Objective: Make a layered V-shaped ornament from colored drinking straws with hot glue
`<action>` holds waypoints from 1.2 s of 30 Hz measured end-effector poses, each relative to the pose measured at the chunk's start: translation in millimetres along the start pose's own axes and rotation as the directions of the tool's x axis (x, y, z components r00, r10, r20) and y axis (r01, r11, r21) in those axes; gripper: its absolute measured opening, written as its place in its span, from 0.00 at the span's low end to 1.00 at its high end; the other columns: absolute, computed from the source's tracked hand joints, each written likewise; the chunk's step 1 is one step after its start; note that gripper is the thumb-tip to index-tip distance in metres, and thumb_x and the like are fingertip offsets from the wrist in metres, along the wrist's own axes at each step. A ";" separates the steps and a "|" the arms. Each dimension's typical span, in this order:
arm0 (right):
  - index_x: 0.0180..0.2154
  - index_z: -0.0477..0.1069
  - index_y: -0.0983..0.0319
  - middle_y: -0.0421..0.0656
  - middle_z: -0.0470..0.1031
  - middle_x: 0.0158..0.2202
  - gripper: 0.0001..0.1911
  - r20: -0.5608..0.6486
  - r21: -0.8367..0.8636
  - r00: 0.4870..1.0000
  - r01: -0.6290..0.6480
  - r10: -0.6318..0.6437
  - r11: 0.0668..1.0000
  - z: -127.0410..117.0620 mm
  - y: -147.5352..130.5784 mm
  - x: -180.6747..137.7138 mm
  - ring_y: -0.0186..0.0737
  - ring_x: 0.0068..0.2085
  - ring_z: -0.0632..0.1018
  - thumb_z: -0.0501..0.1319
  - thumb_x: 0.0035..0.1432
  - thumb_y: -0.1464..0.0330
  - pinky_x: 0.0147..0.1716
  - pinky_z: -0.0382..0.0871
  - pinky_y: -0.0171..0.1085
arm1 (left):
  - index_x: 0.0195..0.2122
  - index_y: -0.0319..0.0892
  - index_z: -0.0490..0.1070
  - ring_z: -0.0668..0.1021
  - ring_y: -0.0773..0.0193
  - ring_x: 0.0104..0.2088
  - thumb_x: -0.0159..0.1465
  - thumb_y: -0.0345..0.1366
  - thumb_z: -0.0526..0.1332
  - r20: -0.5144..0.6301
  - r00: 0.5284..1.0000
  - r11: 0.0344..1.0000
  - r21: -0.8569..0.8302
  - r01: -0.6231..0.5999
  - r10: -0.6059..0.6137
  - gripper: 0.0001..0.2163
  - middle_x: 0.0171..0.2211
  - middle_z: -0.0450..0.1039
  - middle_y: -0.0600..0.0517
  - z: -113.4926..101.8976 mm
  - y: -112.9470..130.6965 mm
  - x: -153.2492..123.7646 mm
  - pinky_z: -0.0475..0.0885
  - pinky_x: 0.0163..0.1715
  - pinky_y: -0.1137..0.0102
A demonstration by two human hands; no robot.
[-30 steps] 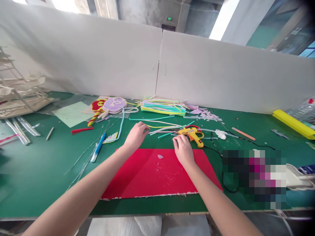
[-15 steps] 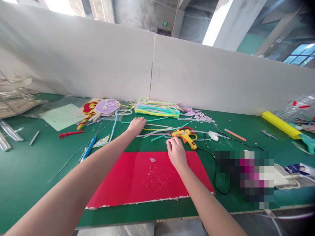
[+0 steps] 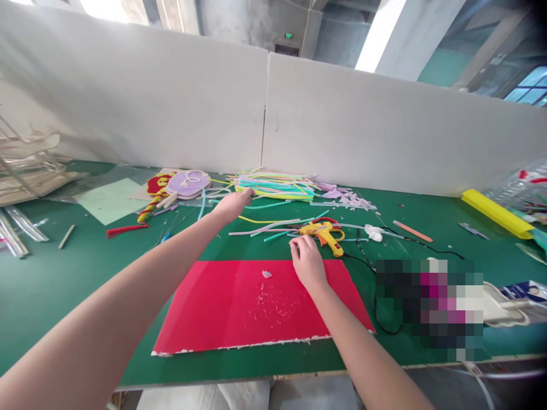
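Observation:
My left hand (image 3: 236, 206) reaches to the front of a pile of coloured fuzzy craft stems (image 3: 276, 191). Its fingers are closed at the pile's left front edge, and what they pinch is hidden. My right hand (image 3: 309, 261) lies over the far edge of a red board (image 3: 213, 307), its fingers loosely bent and slightly apart, with nothing visible in them. Just beyond its fingertips rests a yellow hot glue gun (image 3: 321, 232) on several loose stems (image 3: 273, 228). A small pale scrap (image 3: 267, 274) and clear crumbs are on the board.
Left of the pile lie a purple lollipop-shaped craft piece (image 3: 189, 183), a red and yellow one (image 3: 161, 183) and a pale green sheet (image 3: 109, 199). To the right are an orange stick (image 3: 412, 231), a yellow strip (image 3: 496, 213) and a black cord (image 3: 387, 331). A white partition (image 3: 179, 108) stands behind.
My left hand has moved forward, away from me, to the pile's front edge, and its fingers have drawn together. My right hand stays in nearly the same place beside the glue gun.

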State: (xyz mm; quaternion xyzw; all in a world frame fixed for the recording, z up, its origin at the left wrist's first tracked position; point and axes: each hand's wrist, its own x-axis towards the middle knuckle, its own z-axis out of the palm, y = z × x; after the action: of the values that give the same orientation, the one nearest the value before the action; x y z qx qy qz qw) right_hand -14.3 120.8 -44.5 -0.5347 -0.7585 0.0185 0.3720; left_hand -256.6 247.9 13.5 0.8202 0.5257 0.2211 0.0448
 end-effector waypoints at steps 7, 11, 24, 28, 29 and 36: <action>0.46 0.69 0.63 0.49 0.72 0.36 0.18 -0.033 0.157 0.996 -0.071 0.077 0.985 -3.5 -0.8 1.4 0.42 0.38 0.73 0.47 0.64 0.63 0.37 0.70 0.40 | 0.40 0.38 0.70 0.78 0.64 0.35 0.62 0.33 0.54 -0.223 0.972 0.972 -0.233 0.016 -0.070 0.09 0.35 0.77 0.49 -8.7 28.1 -6.6 0.70 0.38 0.72; 0.55 0.64 0.61 0.51 0.73 0.46 0.25 0.093 0.575 0.965 -0.253 0.245 0.778 -11.5 -8.2 8.2 0.41 0.39 0.76 0.51 0.61 0.56 0.30 0.73 0.36 | 0.34 0.39 0.73 0.76 0.68 0.24 0.58 0.36 0.59 -0.168 0.980 0.835 -0.550 -0.003 -0.107 0.07 0.27 0.76 0.53 -5.4 66.6 -37.6 0.69 0.28 0.74; 0.50 0.70 0.60 0.42 0.73 0.29 0.21 -0.035 0.522 0.968 -0.195 0.249 0.830 -78.0 -24.8 24.3 0.36 0.32 0.76 0.48 0.64 0.57 0.32 0.71 0.34 | 0.36 0.45 0.76 0.73 0.59 0.45 0.59 0.40 0.61 0.133 0.952 0.851 -0.494 -0.179 0.277 0.07 0.43 0.71 0.48 -0.5 78.4 -109.4 0.67 0.48 0.66; 0.48 0.72 0.58 0.44 0.74 0.35 0.18 0.068 0.309 0.997 -0.058 0.039 0.949 -82.4 -16.2 11.1 0.40 0.37 0.74 0.49 0.64 0.60 0.38 0.69 0.37 | 0.36 0.46 0.76 0.73 0.59 0.43 0.57 0.42 0.63 0.231 0.936 0.889 -0.435 -0.144 0.265 0.08 0.43 0.69 0.49 3.1 74.7 -118.4 0.67 0.47 0.65; 0.47 0.72 0.58 0.45 0.73 0.35 0.17 0.095 0.283 0.995 -0.027 0.000 0.959 -80.4 -14.4 6.2 0.40 0.36 0.74 0.50 0.64 0.61 0.37 0.69 0.37 | 0.36 0.46 0.76 0.73 0.59 0.43 0.57 0.42 0.63 0.238 0.938 0.898 -0.417 -0.137 0.254 0.08 0.43 0.69 0.49 5.1 75.3 -120.3 0.67 0.47 0.65; 0.47 0.73 0.56 0.40 0.65 0.28 0.15 0.264 0.239 0.964 -0.023 -0.042 0.971 -74.2 -11.4 -23.6 0.32 0.26 0.68 0.53 0.63 0.66 0.25 0.64 0.33 | 0.31 0.45 0.74 0.72 0.58 0.43 0.58 0.40 0.62 0.199 0.963 0.915 -0.393 -0.090 0.180 0.06 0.45 0.68 0.50 19.5 77.5 -126.1 0.66 0.47 0.62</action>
State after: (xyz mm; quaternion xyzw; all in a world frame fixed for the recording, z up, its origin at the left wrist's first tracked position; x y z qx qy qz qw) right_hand 23.6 69.0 1.0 -0.4748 -0.7964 0.1803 0.3283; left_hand -227.4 105.3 -20.1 0.8506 0.4056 0.2245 0.2483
